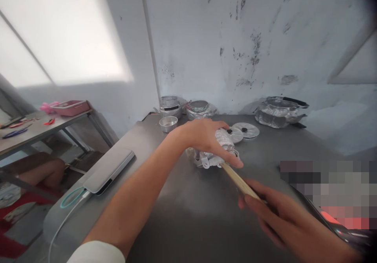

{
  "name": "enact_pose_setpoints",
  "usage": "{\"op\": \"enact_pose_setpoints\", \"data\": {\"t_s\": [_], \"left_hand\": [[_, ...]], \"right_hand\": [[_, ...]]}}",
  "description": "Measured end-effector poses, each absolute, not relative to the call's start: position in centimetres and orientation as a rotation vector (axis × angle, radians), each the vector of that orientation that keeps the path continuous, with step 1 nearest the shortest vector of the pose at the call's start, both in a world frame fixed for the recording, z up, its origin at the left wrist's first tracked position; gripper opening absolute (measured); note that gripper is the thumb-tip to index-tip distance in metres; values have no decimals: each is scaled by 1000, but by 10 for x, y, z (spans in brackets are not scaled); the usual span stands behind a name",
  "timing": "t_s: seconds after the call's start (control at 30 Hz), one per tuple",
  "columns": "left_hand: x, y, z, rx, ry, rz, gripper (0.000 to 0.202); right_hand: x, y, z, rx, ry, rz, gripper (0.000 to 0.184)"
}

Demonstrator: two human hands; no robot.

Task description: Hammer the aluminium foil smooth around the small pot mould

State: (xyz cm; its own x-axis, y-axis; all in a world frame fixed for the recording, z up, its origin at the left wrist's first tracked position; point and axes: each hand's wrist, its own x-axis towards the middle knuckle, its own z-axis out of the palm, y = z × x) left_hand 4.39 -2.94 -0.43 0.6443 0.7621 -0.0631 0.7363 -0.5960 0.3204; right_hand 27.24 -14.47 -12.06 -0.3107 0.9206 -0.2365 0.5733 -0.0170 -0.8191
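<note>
My left hand (203,135) reaches to the middle of the grey table and curves over a shiny plastic-wrapped metal pot (224,139), thumb on the near side and fingers on the far side. A metal bracket with a hole (205,162) shows on its near side. My right hand (273,206) is closed around a flat wooden stick (237,178). Its far end meets the pot's near edge under my left thumb; whether anything is fixed to that end is hidden. Right behind the pot lie two round metal lids (246,130) with black knobs.
At the back stand a small perforated metal strainer (168,124), stacked metal pots (171,107), a wrapped pot (200,109) and a wrapped kettle (278,111). A power bank (108,170) with a cable lies left. Another table (44,131) holds a pink basket (70,107); someone's leg (44,168) shows beneath.
</note>
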Motion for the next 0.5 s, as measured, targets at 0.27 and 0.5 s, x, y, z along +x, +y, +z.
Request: {"op": "enact_pose_setpoints", "data": {"t_s": [0.27, 0.5], "left_hand": [[34, -27, 3, 2499, 1349, 48, 103], [32, -16, 4, 2435, 1365, -38, 110]], "right_hand": [[264, -144, -110, -1687, -1710, 1095, 56], [265, -147, -104, -1601, -1997, 1038, 49]]}}
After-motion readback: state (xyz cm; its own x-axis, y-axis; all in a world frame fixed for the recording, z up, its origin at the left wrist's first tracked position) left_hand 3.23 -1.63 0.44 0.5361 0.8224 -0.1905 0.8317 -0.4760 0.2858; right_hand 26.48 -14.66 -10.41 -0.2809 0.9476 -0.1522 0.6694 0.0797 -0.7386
